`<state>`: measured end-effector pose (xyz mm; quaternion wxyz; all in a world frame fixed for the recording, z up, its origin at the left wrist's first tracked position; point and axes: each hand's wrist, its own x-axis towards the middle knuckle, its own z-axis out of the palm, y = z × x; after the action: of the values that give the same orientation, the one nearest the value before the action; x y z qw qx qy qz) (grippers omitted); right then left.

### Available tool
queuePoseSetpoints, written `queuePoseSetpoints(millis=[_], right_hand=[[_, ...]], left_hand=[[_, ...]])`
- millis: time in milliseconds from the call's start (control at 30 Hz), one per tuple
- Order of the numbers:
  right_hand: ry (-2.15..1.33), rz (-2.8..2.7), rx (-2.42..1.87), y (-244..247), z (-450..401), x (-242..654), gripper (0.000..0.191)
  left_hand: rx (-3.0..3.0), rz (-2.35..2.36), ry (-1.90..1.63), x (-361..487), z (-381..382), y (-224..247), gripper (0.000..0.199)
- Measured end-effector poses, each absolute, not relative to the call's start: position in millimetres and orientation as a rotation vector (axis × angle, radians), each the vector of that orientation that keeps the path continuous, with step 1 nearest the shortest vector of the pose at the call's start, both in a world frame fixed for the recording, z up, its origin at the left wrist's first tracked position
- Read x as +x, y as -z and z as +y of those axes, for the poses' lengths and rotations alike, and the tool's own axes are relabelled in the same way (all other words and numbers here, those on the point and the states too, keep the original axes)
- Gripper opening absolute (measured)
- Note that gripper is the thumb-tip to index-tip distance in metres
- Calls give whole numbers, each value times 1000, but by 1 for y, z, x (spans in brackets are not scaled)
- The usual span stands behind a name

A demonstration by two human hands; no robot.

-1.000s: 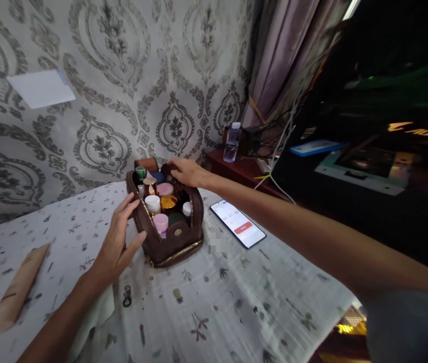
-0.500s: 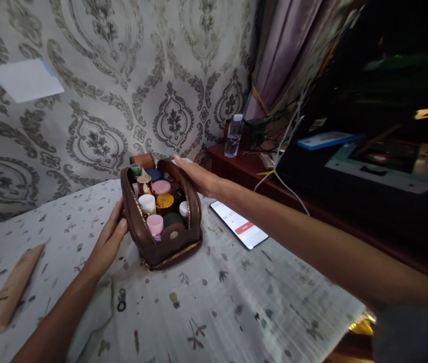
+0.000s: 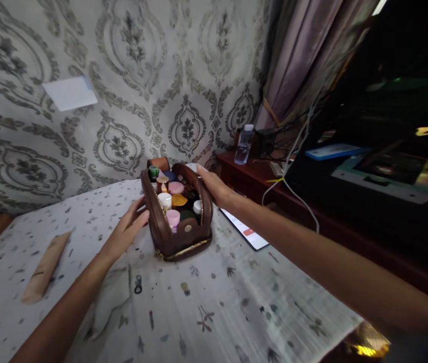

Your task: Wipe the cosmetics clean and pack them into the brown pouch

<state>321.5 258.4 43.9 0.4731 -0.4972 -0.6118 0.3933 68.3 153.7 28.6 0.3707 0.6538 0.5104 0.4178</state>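
An unzipped brown leather bag (image 3: pixel 183 244) stands upright on the patterned white cloth, packed with several jars and bottles. Among them are a pink-lidded jar (image 3: pixel 173 218), a white-capped jar (image 3: pixel 165 201) and a gold-lidded jar (image 3: pixel 179 200). My left hand (image 3: pixel 128 228) rests against the bag's left side, its fingers partly hidden behind the leather. Along the right side lies my right hand (image 3: pixel 215 185), fingers extended and the palm towards the bag. Both hands together flank the bag.
A beige tube (image 3: pixel 45 267) lies on the cloth (image 3: pixel 198 297) at left. Right of the bag is a phone (image 3: pixel 249 233), partly under my right forearm. A clear bottle (image 3: pixel 244 146) and cables stand on a dark red table (image 3: pixel 229 164) beside a large black screen.
The view has shifted left, so the bag, hands and wall appear farther right. Both hands remain at the bag's sides. A wooden edge now shows at the far left.
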Motion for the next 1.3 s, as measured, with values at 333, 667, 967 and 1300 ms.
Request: queuePoseSetpoints(millis=[333, 667, 967, 1300], right_hand=[[-711, -1220, -1043, -30, 142, 322, 35], [-914, -2032, -810, 8, 47, 218, 21], [-1237, -1835, -959, 28, 58, 133, 15], [-1215, -1820, -903, 51, 45, 128, 18]], left_hand=[[2272, 1648, -569, 1, 54, -18, 51], [2513, 1686, -640, -10, 12, 47, 36], [2221, 2144, -1032, -70, 29, 9, 38], [1832, 2719, -437, -129, 48, 26, 58]])
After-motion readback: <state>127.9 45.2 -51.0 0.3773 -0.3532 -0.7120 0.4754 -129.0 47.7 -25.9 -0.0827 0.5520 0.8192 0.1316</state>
